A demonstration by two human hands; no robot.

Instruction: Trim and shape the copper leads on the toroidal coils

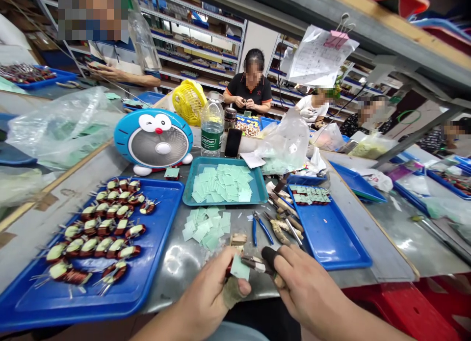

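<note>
My left hand (211, 292) is closed on a small coil with a pale green square pad (239, 269) against it, held over the near table edge. My right hand (300, 284), a dark cot on one finger, grips a small metal tool (257, 263) whose tip touches the pad. To the left, a blue tray (147, 262) holds several copper-wound coils (97, 233). A loose heap of green pads (206, 227) lies just beyond my hands, and a teal tray (259, 189) holds more pads.
Blue-handled pliers (262, 228) and several other tools lie beside a blue tray (331, 238) on the right with finished parts (311, 195). A cartoon fan (152, 141), water bottle (211, 127), phone (233, 142) and plastic bags stand behind. Other people work at far benches.
</note>
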